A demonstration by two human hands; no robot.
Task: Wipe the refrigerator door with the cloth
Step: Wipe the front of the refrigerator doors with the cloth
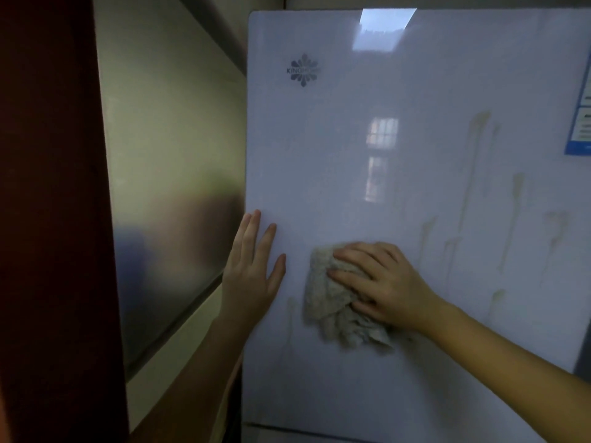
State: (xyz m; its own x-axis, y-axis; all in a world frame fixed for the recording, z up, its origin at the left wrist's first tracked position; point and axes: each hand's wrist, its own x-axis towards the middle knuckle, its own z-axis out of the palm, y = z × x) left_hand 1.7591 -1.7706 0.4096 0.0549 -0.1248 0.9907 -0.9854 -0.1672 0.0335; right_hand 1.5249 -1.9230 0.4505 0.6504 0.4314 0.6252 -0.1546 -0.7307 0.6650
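Note:
The glossy white refrigerator door point(399, 171) fills most of the view, upright in front of me. A crumpled grey-beige cloth point(332, 302) is pressed against its lower middle under my right hand point(380, 282), whose fingers lie spread over the cloth. My left hand point(252, 266) rests flat, fingers apart, on the door's left edge, holding nothing. Yellowish drip stains point(476, 148) run down the right half of the door, and a fainter streak point(291, 318) shows just left of the cloth.
A silver logo point(303, 70) sits near the door's top left. A blue-and-white label point(580, 116) is stuck at the right edge. A dark red frame point(48, 219) and a grey panel point(166, 174) stand to the left. A seam point(351, 434) bounds the door's bottom.

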